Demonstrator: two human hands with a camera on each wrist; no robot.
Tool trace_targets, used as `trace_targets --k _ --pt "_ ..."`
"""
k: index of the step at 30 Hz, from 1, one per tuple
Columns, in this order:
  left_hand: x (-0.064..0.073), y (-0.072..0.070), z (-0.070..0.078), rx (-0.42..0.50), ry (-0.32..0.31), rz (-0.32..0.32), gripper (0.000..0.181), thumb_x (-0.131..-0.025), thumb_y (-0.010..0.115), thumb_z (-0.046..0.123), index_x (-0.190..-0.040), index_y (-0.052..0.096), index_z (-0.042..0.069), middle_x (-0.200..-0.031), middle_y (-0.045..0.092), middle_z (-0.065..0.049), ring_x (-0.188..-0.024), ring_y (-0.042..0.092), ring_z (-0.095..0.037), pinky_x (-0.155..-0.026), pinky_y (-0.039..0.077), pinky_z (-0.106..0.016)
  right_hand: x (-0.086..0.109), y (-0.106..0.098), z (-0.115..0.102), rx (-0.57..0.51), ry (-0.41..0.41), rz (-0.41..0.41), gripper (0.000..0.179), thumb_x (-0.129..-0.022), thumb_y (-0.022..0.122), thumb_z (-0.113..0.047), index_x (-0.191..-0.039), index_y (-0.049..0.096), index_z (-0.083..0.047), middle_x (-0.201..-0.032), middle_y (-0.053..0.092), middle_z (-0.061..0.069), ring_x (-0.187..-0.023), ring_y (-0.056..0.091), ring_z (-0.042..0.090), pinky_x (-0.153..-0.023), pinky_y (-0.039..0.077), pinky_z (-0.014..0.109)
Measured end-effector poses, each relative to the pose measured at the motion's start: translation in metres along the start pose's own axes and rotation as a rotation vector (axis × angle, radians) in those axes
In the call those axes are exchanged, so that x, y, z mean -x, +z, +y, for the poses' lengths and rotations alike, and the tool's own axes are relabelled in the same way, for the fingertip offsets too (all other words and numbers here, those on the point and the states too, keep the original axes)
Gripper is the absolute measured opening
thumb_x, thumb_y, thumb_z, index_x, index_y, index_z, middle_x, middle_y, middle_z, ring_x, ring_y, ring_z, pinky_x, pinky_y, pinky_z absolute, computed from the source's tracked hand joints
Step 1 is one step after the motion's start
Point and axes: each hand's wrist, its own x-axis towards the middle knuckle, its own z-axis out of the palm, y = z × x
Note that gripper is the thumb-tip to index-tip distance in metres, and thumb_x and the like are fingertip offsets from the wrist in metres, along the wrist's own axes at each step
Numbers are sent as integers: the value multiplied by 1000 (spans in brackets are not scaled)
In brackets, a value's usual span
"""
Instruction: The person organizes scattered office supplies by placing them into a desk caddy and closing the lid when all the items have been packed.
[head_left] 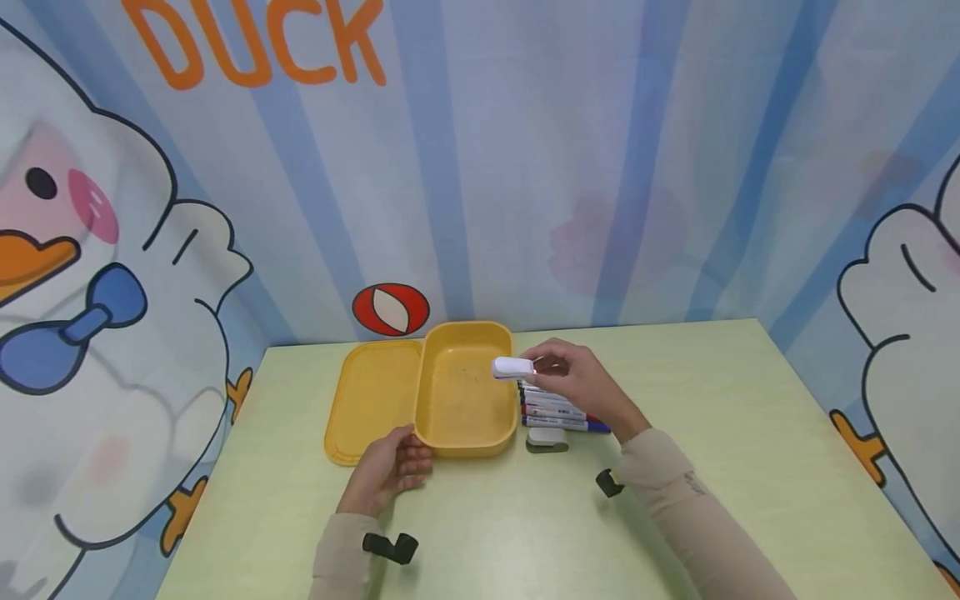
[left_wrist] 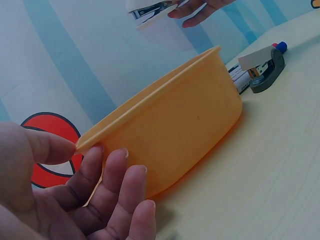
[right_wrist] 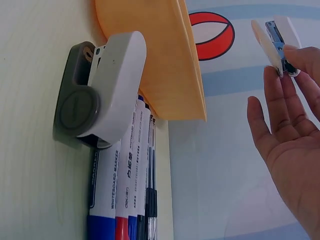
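Note:
My right hand (head_left: 576, 382) pinches a small white stapler (head_left: 512, 367) between thumb and fingertips, raised over the right rim of a yellow plastic box (head_left: 459, 451). In the right wrist view the held stapler (right_wrist: 281, 42) shows its metal inner part between two pale arms. At the box's near left corner, my left hand (head_left: 384, 472) grips the rim, thumb on top and fingers beneath, as the left wrist view shows. A second stapler, white and grey (right_wrist: 117, 85), rests on the table beside the box, close to a row of whiteboard markers (right_wrist: 106, 180).
A yellow lid (head_left: 378, 400) lies flat on the table (head_left: 525, 525), against the box's left side. Slim pens (right_wrist: 151, 175) lie along the far side of the markers. Behind the table hangs a striped backdrop (head_left: 517, 167) with cartoon ducks.

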Motion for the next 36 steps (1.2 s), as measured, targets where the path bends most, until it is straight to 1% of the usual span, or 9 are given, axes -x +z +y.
trace_targets --k 6,11,18,24,31,36 --pt "1 0 1 -1 -1 1 38 -96 51 41 -97 59 4 -86 68 -8 -76 66 -21 -67 53 -35 -7 7 -3 -4 17 -6 28 -87 70 -29 -114 65 -24 -115 62 -2 -101 64 19 -90 52 35" --pt "1 1 2 -2 -6 1 39 -96 52 42 -99 58 4 -88 68 -9 -78 66 -21 -68 53 -35 -14 13 -4 2 27 -8 28 -88 70 -29 -115 65 -24 -115 62 -4 -101 63 18 -88 53 33" --pt "1 1 4 -15 -11 12 40 -96 52 41 -101 58 2 -90 68 -9 -79 66 -22 -69 53 -35 -26 20 -10 -45 77 -13 28 -86 72 -27 -112 66 -22 -114 63 -1 -100 65 19 -83 54 33" --pt "1 0 3 -6 -12 11 39 -96 52 41 -101 58 3 -91 68 -10 -79 66 -22 -69 54 -36 -38 26 -12 -33 129 -27 27 -85 73 -28 -111 67 -23 -113 64 -1 -99 64 17 -81 55 32" --pt "0 0 1 -9 -9 10 39 -96 51 41 -101 58 3 -90 68 -9 -78 66 -22 -69 54 -36 -53 30 -11 -33 142 -52 28 -86 72 -30 -112 66 -22 -113 64 0 -102 63 21 -84 54 36" --pt "-2 0 1 -5 -13 12 39 -96 52 42 -101 58 3 -90 68 -9 -78 66 -22 -69 54 -35 -65 34 -10 0 171 -61 28 -86 72 -34 -112 67 -24 -113 63 -3 -102 61 20 -85 54 36"
